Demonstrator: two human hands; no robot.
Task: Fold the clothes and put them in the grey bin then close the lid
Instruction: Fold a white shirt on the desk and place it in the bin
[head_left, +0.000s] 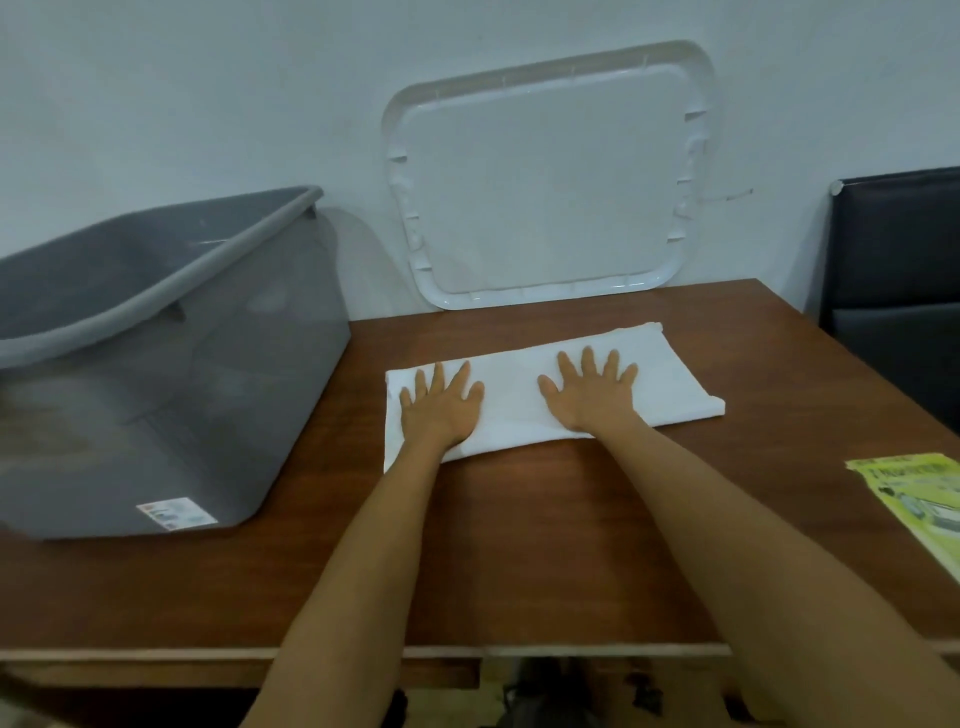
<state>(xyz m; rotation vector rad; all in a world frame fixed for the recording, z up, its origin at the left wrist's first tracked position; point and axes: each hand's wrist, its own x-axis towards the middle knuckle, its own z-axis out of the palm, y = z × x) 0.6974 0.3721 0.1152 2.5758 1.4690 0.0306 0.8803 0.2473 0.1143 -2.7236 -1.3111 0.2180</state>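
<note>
View from the head camera, read from left to right. At the left of the frame the grey bin (156, 364) stands open on the wooden table (519, 545), a small label (175, 512) on its near wall; no garment shows through its translucent side. Just right of it, at centre frame, the left hand (439, 410) lies flat with fingers spread on the left end of the white cloth (514, 395), which is folded into a long band lying slantwise on the table, its right end further from the viewer. Behind the cloth, at upper centre, the clear lid (550, 176) leans upright against the wall, well apart from the bin. The right hand (592, 395), likewise flat and splayed, presses the middle of the band; neither hand grips anything, and the two are set apart along the cloth. At the right edge are a black chair (898, 270) and, lower down, a green leaflet (919, 499) on the table. The step in hand appears to be smoothing the fold. To do it well, the palms should sweep outward toward the two ends so that trapped air and creases leave at the edges, with the long edges kept aligned; the next fold would best bring one short end squarely over the other, giving a packet compact enough to lie flat on the bin floor. Uneven pressure risks skewing the layers.
</note>
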